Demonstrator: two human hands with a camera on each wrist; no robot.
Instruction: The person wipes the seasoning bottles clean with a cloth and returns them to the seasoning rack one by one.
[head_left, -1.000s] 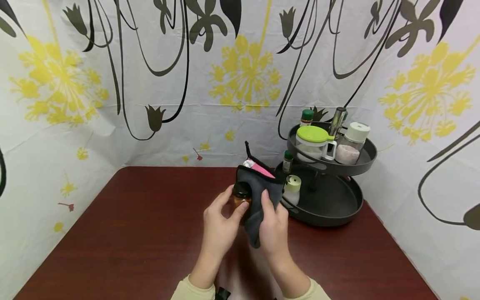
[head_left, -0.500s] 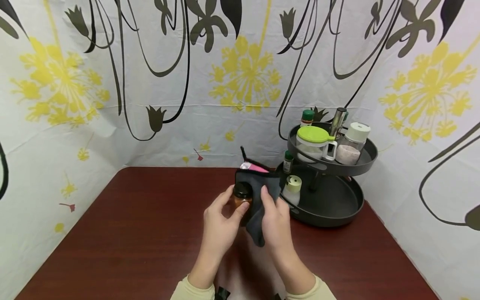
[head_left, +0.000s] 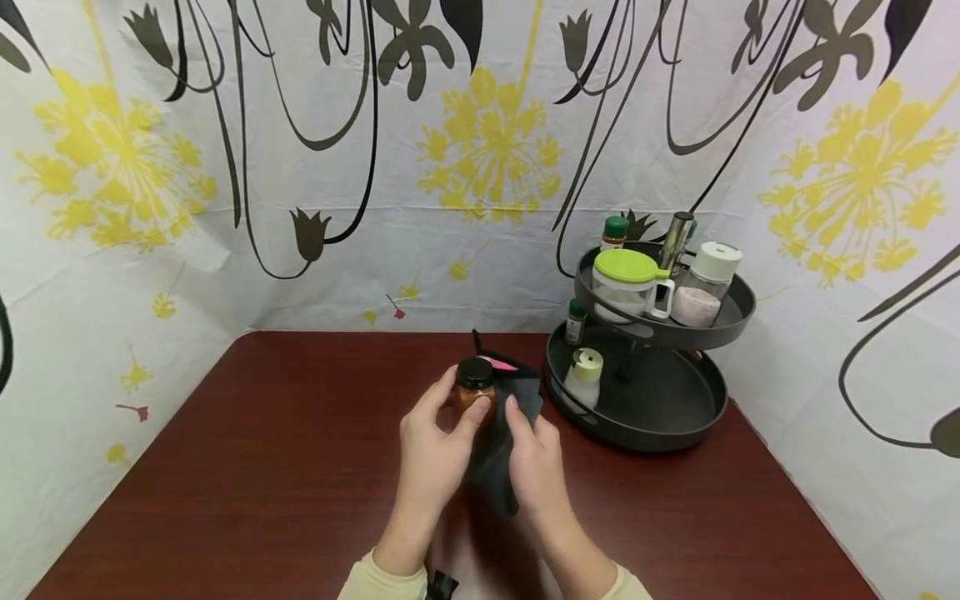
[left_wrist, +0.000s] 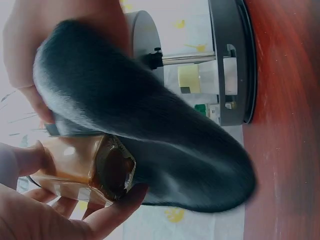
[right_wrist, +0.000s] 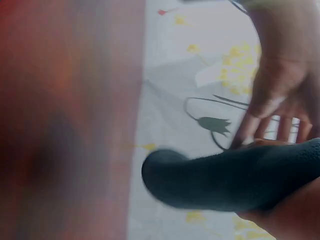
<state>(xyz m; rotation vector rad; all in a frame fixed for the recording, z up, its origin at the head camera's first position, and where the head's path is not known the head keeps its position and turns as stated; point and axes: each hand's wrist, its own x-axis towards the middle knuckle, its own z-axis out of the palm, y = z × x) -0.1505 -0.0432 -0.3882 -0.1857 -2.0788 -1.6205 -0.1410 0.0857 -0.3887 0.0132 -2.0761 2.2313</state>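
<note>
Between the fingers and thumb of my left hand [head_left: 431, 454] is a small glass jar [head_left: 471, 402] with a black lid and orange-brown contents, held upright above the table. Close to its right side, my right hand [head_left: 536, 467] grips a dark grey cloth [head_left: 491, 475] with black edging. A strip of pink shows at the cloth's top. In the left wrist view the jar's [left_wrist: 70, 157] faceted side and base show, and the cloth [left_wrist: 150, 120] lies against or just beside it. The cloth [right_wrist: 215, 180] hangs down in the right wrist view, hiding the jar there.
A black two-tier stand [head_left: 645, 442] is at the right. Its upper tier bears a lime-lidded container [head_left: 624, 279], a white-lidded jar [head_left: 705, 287] and other containers; a pale-capped bottle [head_left: 583, 379] stands on the lower tier. Patterned sheeting [head_left: 337, 183] surrounds the reddish-brown table [head_left: 247, 467].
My right hand and the cloth have moved left and down, and less pink shows at its top. The jar has shifted slightly left in my left hand's grip.
</note>
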